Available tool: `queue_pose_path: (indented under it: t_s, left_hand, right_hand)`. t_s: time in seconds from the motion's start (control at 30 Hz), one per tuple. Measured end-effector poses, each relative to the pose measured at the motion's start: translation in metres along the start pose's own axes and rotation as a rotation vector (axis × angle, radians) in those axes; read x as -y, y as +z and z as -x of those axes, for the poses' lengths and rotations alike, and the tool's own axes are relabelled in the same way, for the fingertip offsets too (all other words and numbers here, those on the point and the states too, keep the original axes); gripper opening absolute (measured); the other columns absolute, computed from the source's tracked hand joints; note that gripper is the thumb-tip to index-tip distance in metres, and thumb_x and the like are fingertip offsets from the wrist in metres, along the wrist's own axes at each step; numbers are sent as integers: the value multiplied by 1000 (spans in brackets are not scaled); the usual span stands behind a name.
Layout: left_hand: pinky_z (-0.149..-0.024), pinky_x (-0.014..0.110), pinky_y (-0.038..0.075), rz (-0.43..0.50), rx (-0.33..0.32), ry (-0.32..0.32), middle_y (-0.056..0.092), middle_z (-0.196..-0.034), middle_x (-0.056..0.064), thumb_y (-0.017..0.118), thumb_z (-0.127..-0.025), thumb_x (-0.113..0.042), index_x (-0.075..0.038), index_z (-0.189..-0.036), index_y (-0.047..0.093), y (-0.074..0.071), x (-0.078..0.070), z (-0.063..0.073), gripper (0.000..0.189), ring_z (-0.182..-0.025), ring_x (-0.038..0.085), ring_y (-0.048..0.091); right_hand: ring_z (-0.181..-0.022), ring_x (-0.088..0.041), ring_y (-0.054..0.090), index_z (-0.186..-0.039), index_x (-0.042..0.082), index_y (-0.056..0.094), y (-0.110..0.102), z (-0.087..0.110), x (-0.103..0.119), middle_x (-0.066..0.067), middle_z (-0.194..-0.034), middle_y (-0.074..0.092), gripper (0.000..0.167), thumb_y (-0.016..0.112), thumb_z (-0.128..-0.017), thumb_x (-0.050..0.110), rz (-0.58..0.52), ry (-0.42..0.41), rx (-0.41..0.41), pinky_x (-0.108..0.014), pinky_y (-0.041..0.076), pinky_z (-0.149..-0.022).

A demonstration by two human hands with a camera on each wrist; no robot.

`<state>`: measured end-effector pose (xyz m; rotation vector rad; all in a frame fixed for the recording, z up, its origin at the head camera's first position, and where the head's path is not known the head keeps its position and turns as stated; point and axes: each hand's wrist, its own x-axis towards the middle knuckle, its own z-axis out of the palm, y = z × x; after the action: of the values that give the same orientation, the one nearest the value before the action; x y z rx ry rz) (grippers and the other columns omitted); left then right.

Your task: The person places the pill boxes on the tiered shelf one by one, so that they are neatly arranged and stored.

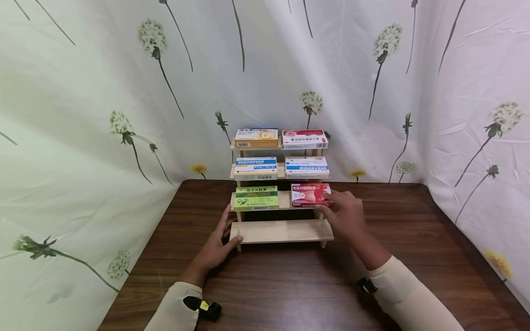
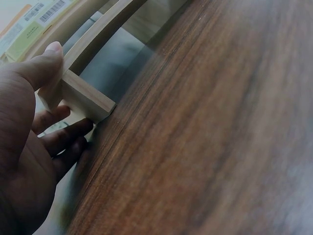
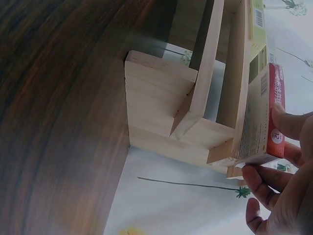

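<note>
A small wooden step rack (image 1: 281, 231) stands on the table with medicine boxes on its upper tiers. My left hand (image 1: 216, 246) grips the left end of its lowest tier, thumb on the plank and fingers by the side panel (image 2: 88, 95). On the second tier from the bottom, my right hand (image 1: 347, 214) pinches a red medicine box (image 1: 306, 194) at its right end. In the right wrist view the thumb lies on the red face and fingertips sit at the box's end. A green medicine box (image 1: 256, 198) rests on that tier's left side.
Two blue-and-white boxes, left (image 1: 255, 168) and right (image 1: 307, 168), sit one tier higher. On the top tier are an orange-and-white box (image 1: 256, 137) and a red-and-white box (image 1: 305, 139). Flowered white cloth (image 1: 265, 87) hangs behind the brown table (image 1: 285, 289).
</note>
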<state>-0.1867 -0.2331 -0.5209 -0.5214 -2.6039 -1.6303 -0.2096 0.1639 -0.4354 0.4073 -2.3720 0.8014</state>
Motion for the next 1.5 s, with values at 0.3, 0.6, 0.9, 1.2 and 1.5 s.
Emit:
queue_pose_path:
  t_s: [0.3,0.6,0.9,1.2,1.5]
  left_hand:
    - [-126,65,35,4,5,-14,20,-183,15,73,-108,-26,-34,-178,-1,-1,0,0,102,-161,44,40]
    - [-126,65,35,5,4,-16,24,-181,20,73,-108,-27,-33,-178,-1,-1,1,1,102,-161,45,40]
    - [-125,65,35,12,1,-19,26,-181,19,73,-107,-27,-37,-177,0,0,2,1,102,-161,45,40]
    - [-125,66,36,20,0,-9,17,-184,14,73,-107,-25,-29,-178,0,0,2,1,102,-162,45,39]
    - [-126,66,35,16,-1,-20,20,-183,16,73,-107,-26,-35,-177,-1,0,2,2,102,-162,45,38]
  right_hand:
    - [-94,-35,70,-117,2,84,7,-3,1,-21,-117,83,40,96,-86,25,-4,18,3,-64,47,-94]
    - [-106,-34,67,-121,5,84,13,-3,4,-20,-118,83,41,94,-89,27,-12,75,54,-61,38,-94]
    - [-119,-38,65,-127,6,82,17,-2,3,-17,-112,84,45,94,-89,29,-13,128,97,-67,32,-104]
    - [-127,-43,61,-135,9,79,19,-2,2,-23,-136,76,51,93,-90,28,-15,139,89,-72,28,-109]
    - [-130,-43,61,-140,8,76,18,0,-3,-25,-153,63,57,94,-89,28,-57,122,80,-73,28,-107]
